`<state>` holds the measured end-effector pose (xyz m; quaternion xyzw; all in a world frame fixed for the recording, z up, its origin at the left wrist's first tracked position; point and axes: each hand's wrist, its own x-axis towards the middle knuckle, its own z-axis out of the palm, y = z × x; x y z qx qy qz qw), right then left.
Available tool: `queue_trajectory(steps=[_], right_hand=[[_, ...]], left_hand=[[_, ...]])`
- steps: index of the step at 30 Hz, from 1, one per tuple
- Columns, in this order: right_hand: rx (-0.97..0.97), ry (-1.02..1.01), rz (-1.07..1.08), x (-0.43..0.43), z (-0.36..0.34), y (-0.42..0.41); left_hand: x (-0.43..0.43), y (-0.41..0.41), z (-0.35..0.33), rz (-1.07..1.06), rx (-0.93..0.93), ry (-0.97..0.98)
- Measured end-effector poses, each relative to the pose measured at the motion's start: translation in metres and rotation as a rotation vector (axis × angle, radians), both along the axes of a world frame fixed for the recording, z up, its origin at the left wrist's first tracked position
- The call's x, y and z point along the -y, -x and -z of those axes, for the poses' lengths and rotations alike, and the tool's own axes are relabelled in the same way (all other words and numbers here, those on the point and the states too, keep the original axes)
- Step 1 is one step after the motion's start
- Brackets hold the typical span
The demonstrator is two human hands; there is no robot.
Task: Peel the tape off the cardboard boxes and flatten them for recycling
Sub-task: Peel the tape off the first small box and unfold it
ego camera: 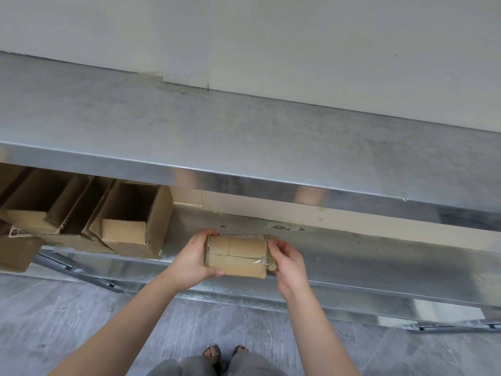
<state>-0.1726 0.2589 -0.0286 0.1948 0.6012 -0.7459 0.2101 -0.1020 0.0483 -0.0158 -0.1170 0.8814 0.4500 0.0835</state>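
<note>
Box in my fingers (235, 255): tan brown
Tape (265, 262): clear, glossy
Bench (244, 131): mottled silver-grey
Floor (81, 308): grey, veined

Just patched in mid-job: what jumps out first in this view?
A small taped box is held mid-frame between both hands: the left hand grips its left end, the right hand pinches crumpled tape at its right end. Open boxes stand on the lower shelf at left, beneath a wide steel tabletop.
</note>
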Motion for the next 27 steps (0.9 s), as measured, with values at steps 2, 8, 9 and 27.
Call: queue_trajectory(steps=[2, 8, 9, 27], right_hand=[[0.009, 0.024, 0.032, -0.001, -0.003, 0.0], [0.01, -0.064, -0.1, -0.018, -0.011, -0.003], [0.029, -0.078, -0.157, -0.02, -0.01, -0.006], [-0.359, -0.272, -0.32, -0.016, -0.006, -0.007]], left_hand=[[0.002, 0.003, 0.0, -0.005, 0.009, -0.012], [0.004, 0.009, -0.001, 0.012, 0.019, -0.013], [0.004, 0.009, -0.001, 0.01, 0.02, -0.012], [0.005, 0.017, 0.001, 0.033, 0.04, -0.01]])
